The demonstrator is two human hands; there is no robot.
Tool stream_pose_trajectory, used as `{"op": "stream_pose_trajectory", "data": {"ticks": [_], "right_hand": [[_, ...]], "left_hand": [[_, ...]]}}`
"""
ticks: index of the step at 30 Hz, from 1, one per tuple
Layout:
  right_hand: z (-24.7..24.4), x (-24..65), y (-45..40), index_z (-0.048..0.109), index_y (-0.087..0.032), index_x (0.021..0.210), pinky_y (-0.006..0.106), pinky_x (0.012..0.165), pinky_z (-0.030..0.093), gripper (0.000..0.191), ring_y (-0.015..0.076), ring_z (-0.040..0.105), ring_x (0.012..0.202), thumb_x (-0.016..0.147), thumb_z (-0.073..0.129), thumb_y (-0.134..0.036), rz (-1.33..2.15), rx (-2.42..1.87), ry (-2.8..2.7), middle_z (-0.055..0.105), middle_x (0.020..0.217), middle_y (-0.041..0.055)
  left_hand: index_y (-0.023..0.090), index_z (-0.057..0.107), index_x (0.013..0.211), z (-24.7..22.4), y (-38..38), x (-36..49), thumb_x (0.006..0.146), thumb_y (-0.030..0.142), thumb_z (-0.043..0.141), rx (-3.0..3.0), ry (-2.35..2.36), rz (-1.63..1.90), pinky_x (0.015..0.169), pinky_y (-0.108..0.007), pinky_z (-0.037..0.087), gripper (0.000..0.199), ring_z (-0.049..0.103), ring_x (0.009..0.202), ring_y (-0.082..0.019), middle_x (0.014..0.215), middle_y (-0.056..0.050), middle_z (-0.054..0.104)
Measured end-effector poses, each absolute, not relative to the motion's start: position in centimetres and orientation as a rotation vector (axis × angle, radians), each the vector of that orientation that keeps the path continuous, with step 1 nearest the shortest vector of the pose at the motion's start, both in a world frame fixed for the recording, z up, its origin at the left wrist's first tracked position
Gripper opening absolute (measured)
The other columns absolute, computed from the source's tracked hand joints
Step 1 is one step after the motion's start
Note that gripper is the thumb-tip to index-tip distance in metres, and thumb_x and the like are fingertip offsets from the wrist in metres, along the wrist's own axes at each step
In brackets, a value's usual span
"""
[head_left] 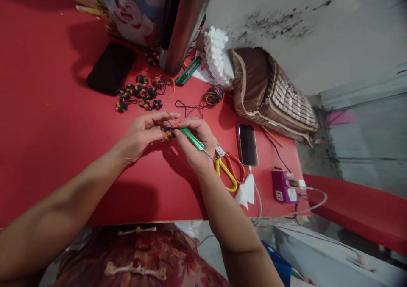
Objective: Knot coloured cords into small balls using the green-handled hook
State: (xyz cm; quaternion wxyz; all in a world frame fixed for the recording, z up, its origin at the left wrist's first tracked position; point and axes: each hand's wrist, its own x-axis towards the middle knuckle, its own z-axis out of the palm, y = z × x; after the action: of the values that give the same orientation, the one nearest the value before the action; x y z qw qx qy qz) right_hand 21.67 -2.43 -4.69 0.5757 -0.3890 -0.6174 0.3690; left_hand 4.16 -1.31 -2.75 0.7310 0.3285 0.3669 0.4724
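My left hand (144, 132) pinches a small crocheted flower (169, 133) in dark, orange and yellow yarn. Closed around a crochet hook with a green handle (191, 139) is my right hand (202, 140); the hook's tip meets the yarn near my left fingertips. From the work, loose yarn strands run up to a small multicoloured yarn ball (213, 95). Beyond my left hand lies a cluster of finished-looking crocheted flowers (140, 93). Scissors (230, 168) with yellow and red handles rest beside my right wrist.
A black phone (111, 68) lies far left, near a steel thermos (187, 28) and a green box cutter (188, 71). To the right are a brown cushion (273, 92), a charging phone (247, 145), a crumpled tissue (246, 192) and a purple power socket (284, 187). The red table (127, 202) ends near my body.
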Motion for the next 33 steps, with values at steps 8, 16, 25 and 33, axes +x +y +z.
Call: {"op": "stream_pose_trajectory", "data": {"ticks": [8,16,25,33], "right_hand": [[-5.0,21.3,-2.0,0.079,-0.026,0.099,0.024,0.061,0.061,0.018,0.0090,0.070,0.062,0.092,0.089,-0.039,1.270,-0.938,-1.123,0.079,0.085,-0.0044],[-4.5,21.1,-1.5,0.082,-0.024,0.088,0.024,0.055,0.057,0.038,0.0075,0.060,0.051,0.090,0.088,-0.061,1.464,-0.947,-1.046,0.072,0.070,-0.0051],[-4.4,21.1,-1.5,0.077,-0.024,0.078,0.023,0.050,0.053,0.046,0.0077,0.061,0.049,0.086,0.089,-0.068,1.484,-0.974,-1.070,0.071,0.063,-0.0058],[-4.8,21.0,-1.5,0.076,-0.023,0.072,0.022,0.044,0.046,0.047,0.0058,0.055,0.043,0.083,0.093,-0.066,1.473,-1.022,-0.974,0.069,0.060,-0.0066]], "left_hand": [[0.017,0.090,0.109,-3.5,-0.9,4.0,0.068,0.010,0.098,0.628,0.688,1.007,0.077,-0.028,0.063,0.042,0.076,0.079,-0.016,0.094,-0.005,0.082],[0.010,0.091,0.104,-3.9,-0.7,4.0,0.085,0.007,0.088,0.355,0.669,0.872,0.064,-0.016,0.061,0.020,0.074,0.072,-0.013,0.087,-0.010,0.080],[0.005,0.083,0.080,-3.0,-0.6,4.6,0.098,-0.005,0.066,0.112,0.765,0.845,0.058,-0.006,0.058,0.026,0.069,0.059,-0.006,0.072,-0.008,0.073],[0.004,0.084,0.085,-3.1,-0.6,4.5,0.099,0.001,0.071,0.170,0.790,0.808,0.049,-0.011,0.056,0.019,0.068,0.054,-0.008,0.074,-0.010,0.075]]}}
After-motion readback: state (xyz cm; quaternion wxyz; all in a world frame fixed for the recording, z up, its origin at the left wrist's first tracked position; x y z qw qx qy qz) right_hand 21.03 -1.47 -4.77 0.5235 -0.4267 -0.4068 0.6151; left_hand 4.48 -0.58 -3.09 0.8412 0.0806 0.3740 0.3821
